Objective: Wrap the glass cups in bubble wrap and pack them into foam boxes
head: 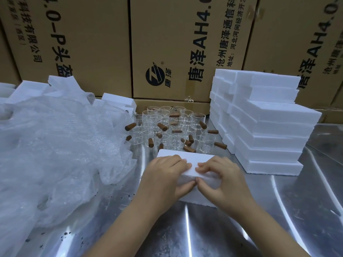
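- The box (pixel 178 158), a white foam block with grainy, matt faces and square edges, lies flat on the table (pixel 204 229) right in front of the person, just this side of the cups.
- The left hand (pixel 165 175) and right hand (pixel 222 177) sit side by side on it, fingertips nearly meeting. Fingers drape over the top and thumbs press the near face, so each hand pinches the near edge. That grip looks meant to pry a lid off or press one home. I cannot tell which, as no seam shows.
- The cups (pixel 167 125) stand bunched upright behind it: clear, thin glass, still bare, each with a stubby brown handle (pixel 130 126) like wood or cork. They are within easy reach for wrapping.
- The wrap (pixel 55 145), a crumpled, cloudy heap of bubbled film, spreads to the left and reaches the cluster's edge.
- The stack (pixel 265 130) of similar foam boxes rises on the right, close to hand.
- The table is shiny steel, speckled with dark crumbs, and printed cartons (pixel 176 43) wall the back.
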